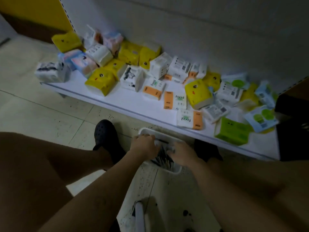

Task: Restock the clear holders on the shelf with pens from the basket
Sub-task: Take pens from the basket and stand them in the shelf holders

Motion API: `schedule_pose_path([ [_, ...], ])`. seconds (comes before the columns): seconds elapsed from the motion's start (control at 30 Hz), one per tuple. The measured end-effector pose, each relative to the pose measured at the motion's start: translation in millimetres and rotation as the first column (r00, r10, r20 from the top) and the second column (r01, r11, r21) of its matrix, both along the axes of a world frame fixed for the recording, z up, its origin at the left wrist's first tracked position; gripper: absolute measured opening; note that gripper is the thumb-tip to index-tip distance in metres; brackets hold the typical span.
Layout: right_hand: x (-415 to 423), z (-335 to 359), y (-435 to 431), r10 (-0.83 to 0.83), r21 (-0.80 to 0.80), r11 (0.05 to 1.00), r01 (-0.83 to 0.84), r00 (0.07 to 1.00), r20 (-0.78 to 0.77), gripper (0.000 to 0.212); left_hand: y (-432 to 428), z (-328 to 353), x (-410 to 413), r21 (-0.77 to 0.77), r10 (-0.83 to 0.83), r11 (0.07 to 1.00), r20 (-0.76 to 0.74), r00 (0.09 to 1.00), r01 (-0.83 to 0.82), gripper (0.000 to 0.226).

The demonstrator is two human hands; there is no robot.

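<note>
The pens (163, 156) lie in the white basket (177, 171) on the floor, just before the front edge of the shelf (133, 101). They lie between the left grip (145, 144) and the right grip (182, 153), both equally near. Their long axis seems to point toward the shelf. Both grips curl downward, but in the blur I cannot tell whether either holds a pen.

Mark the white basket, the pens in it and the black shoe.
white basket (175, 171): head view, on the rim corner nearest the camera.
pens (163, 156): head view, on the dark barrels in the middle of the bundle.
black shoe (105, 133): head view, on the top of the toe.
</note>
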State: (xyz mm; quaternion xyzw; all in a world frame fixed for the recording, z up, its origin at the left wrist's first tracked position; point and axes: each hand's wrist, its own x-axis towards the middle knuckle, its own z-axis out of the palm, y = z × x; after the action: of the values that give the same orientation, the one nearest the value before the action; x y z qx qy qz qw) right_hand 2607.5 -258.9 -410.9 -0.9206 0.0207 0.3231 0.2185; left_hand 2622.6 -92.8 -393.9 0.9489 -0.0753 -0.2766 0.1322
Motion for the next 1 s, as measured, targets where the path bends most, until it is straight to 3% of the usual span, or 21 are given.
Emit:
schedule_pose_path([
  [0.1,9,-21,4,0.027,-0.021,0.999,-0.028,0.999,-0.039,0.033,1,-36,-2,-0.026,0.037,0.999,-0.132,0.991,-0.040,0.038],
  [0.27,3,-61,-4,0.072,0.024,0.997,-0.070,0.984,-0.161,0.016,10,-90,-10,-0.075,0.022,0.996,-0.268,0.963,-0.044,0.026],
  [0.33,3,-72,-9,0.100,0.037,0.995,-0.094,0.969,-0.226,0.026,13,-108,-8,-0.056,0.069,0.995,-0.277,0.958,-0.088,0.026],
  [0.43,7,-84,-11,0.049,0.058,0.998,-0.037,0.974,-0.221,0.029,10,-132,-3,-0.015,0.105,0.993,-0.308,0.946,-0.116,0.024],
  [0.53,10,-99,-8,-0.020,0.062,0.998,0.033,0.979,-0.204,0.024,-4,-153,7,-0.002,0.016,1.000,-0.367,0.930,-0.018,0.016],
  [0.63,8,-112,-6,-0.051,0.069,0.995,0.071,0.967,-0.249,0.026,-11,-174,12,0.037,-0.064,0.995,-0.478,0.876,0.093,0.037],
  [0.77,7,-125,-7,-0.031,0.006,0.999,0.034,0.956,-0.290,0.029,-4,-193,12,0.070,-0.070,0.990,-0.511,0.857,0.123,0.039],
  [0.9,10,-132,-2,0.016,0.043,0.999,-0.003,0.953,-0.302,0.028,3,-204,15,0.154,-0.041,0.980,-0.478,0.877,0.129,0.057],
  [1.0,19,-135,4,0.040,0.048,0.998,-0.028,0.959,-0.280,0.031,6,-210,19,0.119,-0.008,0.991,-0.436,0.900,0.067,0.067],
])
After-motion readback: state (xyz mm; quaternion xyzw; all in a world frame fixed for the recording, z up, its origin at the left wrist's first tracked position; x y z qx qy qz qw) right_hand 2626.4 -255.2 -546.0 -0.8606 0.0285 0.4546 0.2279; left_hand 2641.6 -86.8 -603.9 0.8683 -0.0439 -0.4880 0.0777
